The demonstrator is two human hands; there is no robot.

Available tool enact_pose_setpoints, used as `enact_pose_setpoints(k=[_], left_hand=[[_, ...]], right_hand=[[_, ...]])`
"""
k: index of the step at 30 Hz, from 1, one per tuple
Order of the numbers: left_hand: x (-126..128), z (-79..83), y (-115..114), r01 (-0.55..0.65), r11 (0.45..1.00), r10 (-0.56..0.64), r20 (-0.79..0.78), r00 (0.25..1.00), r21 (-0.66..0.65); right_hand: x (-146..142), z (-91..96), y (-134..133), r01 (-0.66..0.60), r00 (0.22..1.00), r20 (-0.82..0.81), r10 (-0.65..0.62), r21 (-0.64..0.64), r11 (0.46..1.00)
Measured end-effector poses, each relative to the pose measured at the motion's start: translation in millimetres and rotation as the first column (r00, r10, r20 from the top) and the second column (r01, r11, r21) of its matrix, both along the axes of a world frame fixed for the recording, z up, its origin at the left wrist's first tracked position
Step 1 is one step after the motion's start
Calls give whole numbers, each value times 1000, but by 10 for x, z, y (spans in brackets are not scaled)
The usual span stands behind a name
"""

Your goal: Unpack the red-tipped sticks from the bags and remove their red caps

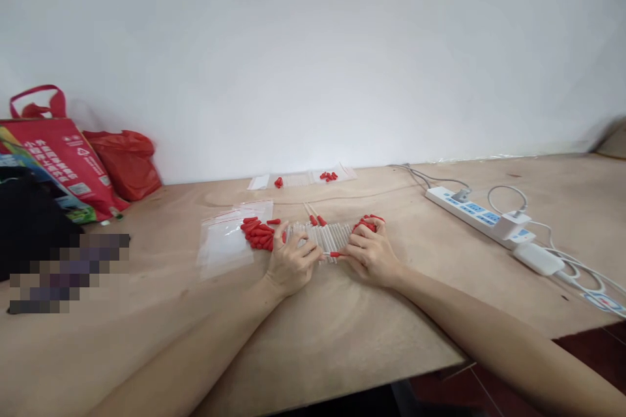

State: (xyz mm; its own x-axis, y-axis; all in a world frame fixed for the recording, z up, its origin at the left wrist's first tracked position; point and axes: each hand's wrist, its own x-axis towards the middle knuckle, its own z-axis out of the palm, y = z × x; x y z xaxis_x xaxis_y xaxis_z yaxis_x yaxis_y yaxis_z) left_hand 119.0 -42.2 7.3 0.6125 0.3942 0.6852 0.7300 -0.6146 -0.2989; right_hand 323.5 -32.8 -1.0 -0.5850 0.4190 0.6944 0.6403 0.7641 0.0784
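My left hand [292, 264] is closed, its fingertips pinched at the end of a thin clear tube just left of a red rubber bulb [335, 254]. My right hand [370, 253] pinches that bulb from the right, so bulb and tube meet between the two hands. Under and behind the fingers lies a row of clear glass tubes [330, 234]. A heap of red rubber bulbs [257, 234] sits left of my left hand. More red bulbs [368, 223] lie behind my right hand, partly covered by it. Two droppers with red bulbs [317, 219] rest beyond the row.
Clear zip bags [222, 244] lie left of the heap. Farther back are bagged tubes and red bulbs [328, 176]. A white power strip [482, 218] with plugs and cables stands at right. A red shopping bag [73, 156] and a red plastic bag [124, 159] stand at left.
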Motion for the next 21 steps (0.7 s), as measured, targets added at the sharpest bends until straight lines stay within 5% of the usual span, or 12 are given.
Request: enact_pose_setpoints(k=[17,21], left_hand=[[40,-25,11,65,998,-64,51,997,-5],[-73,-22,35,35,999,-36,92,995,17]], right_hand=[[35,85,-12,-138,990,-7,139,-144,980],[224,103,84,-110,993,-52,103,-158,981]])
